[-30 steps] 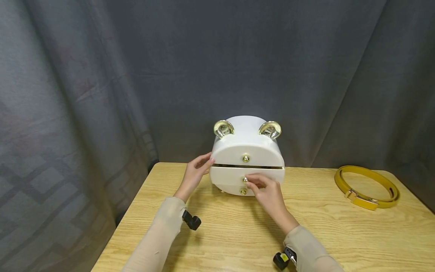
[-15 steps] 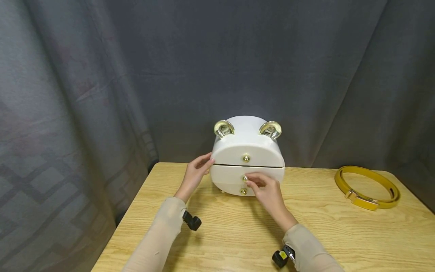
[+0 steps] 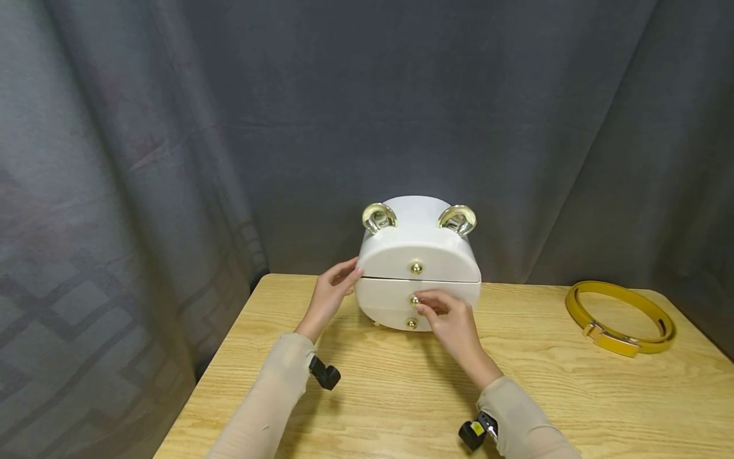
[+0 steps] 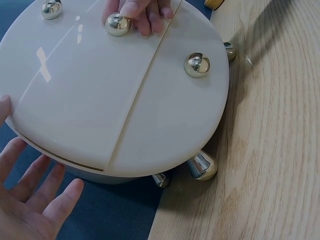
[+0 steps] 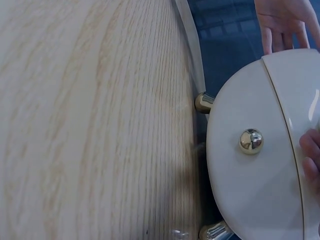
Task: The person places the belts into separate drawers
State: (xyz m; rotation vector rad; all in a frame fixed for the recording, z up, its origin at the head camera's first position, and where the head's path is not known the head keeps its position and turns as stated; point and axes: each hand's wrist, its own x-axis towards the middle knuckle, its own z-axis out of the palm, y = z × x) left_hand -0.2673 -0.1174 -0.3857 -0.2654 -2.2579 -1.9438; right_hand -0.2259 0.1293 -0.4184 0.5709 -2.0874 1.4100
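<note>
A round white jewelry box (image 3: 421,252) with gold ears and gold knobs stands on the table near its back edge. My right hand (image 3: 453,319) pinches the gold knob (image 3: 415,300) of the middle drawer (image 3: 381,294). A thin dark slit shows above that drawer in the head view. My left hand (image 3: 329,293) rests against the box's left side, its fingers fairly straight in the left wrist view. The bottom drawer (image 4: 170,110) sits flush, with its own knob (image 5: 251,141). What the drawers hold is hidden.
A coiled yellow belt (image 3: 616,346) with a gold-edged buckle lies at the right of the wooden table (image 3: 373,401). Dark grey curtains (image 3: 321,127) hang behind the table and on its left.
The middle drawer has slid inward, and the gap above it has shrunk from a wide dark opening to a thin slit. My right hand followed its knob; my left hand stayed in place.
</note>
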